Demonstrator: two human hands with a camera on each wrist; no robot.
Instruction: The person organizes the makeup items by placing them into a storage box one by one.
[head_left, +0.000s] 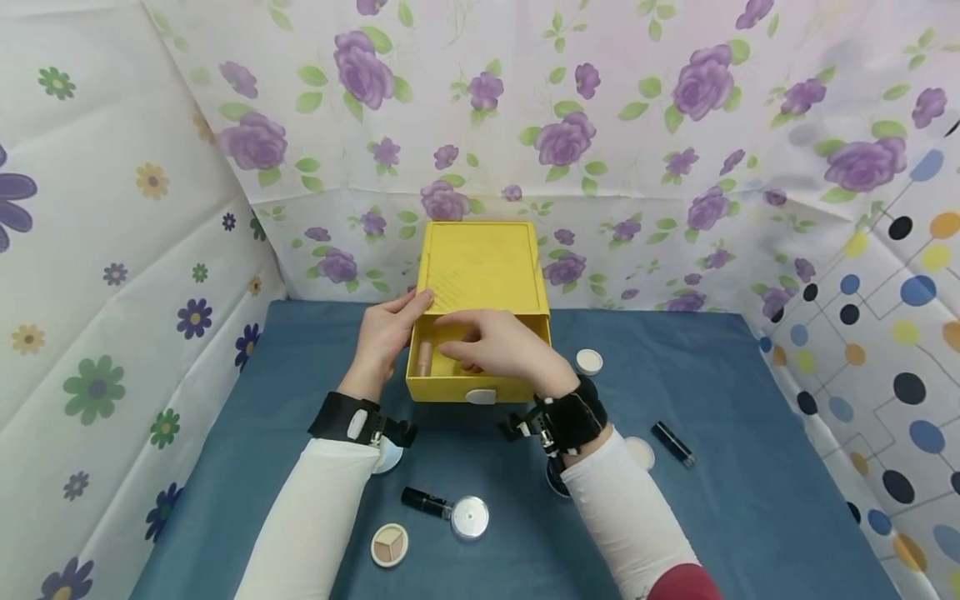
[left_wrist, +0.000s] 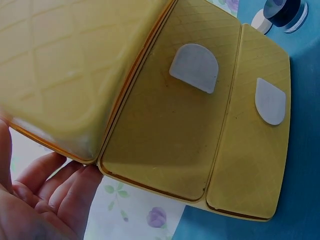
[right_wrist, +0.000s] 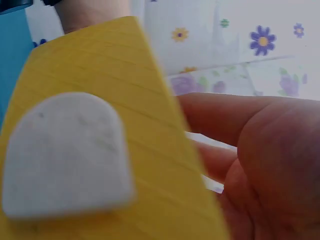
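Note:
A yellow box with drawers (head_left: 483,267) stands at the back of the blue cloth, its top drawer (head_left: 450,390) pulled out. My left hand (head_left: 382,337) grips the box's left side, thumb on the top edge; in the left wrist view its fingers (left_wrist: 75,192) lie against the side edge. Inside the drawer, a beige tube (head_left: 424,358) lies along the left wall. My right hand (head_left: 502,342) reaches over the drawer, fingers loosely bent beside the tube, with nothing seen held. In the right wrist view, the yellow drawer front with a white handle (right_wrist: 67,155) partly hides its fingers.
Around my forearms lie a three-part makeup pan (head_left: 389,546), a black tube (head_left: 426,502), a clear-lidded round jar (head_left: 470,517), a black lipstick-like tube (head_left: 672,443) and a small white round pot (head_left: 588,362). Flowered sheets (head_left: 622,158) hang behind and beside the cloth.

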